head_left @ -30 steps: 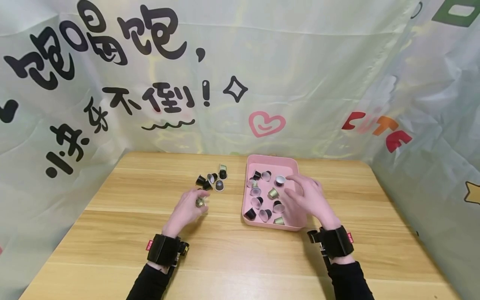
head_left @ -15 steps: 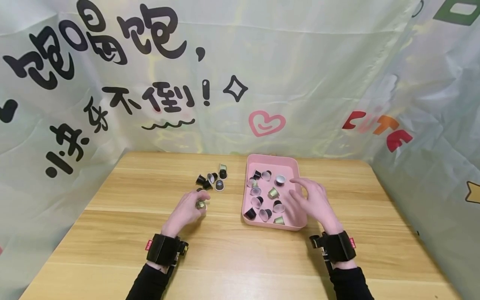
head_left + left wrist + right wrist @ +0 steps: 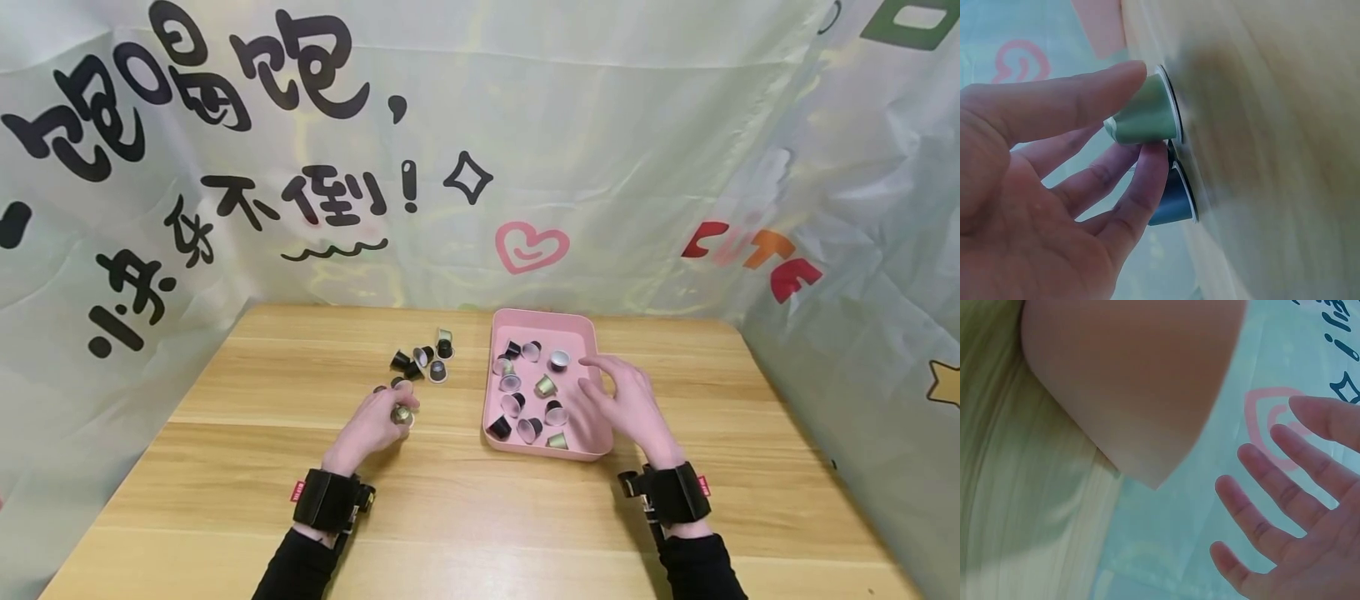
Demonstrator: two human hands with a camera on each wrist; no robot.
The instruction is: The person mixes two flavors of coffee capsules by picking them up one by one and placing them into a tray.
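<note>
My left hand (image 3: 369,425) pinches a green coffee capsule (image 3: 1144,112) between thumb and fingers, low over the wooden table. In the left wrist view the capsule's rim is close to the tabletop; whether it touches cannot be told. A dark blue capsule (image 3: 1174,197) stands just past the fingers, partly hidden by them. My right hand (image 3: 630,404) hovers over the right side of the pink tray (image 3: 577,333), fingers spread and holding nothing. Several capsules lie in that tray, among them a green one (image 3: 545,386) and a silver-topped one (image 3: 559,360).
Beyond the left hand, a loose cluster of black and green capsules (image 3: 437,371) lies on the wooden table (image 3: 480,517). A printed cloth backdrop (image 3: 637,150) hangs behind the table's far edge and along both sides.
My left hand has shifted slightly toward me with the green capsule, and dark capsules beyond its fingers show more. The right hand has moved slightly to the right.
</note>
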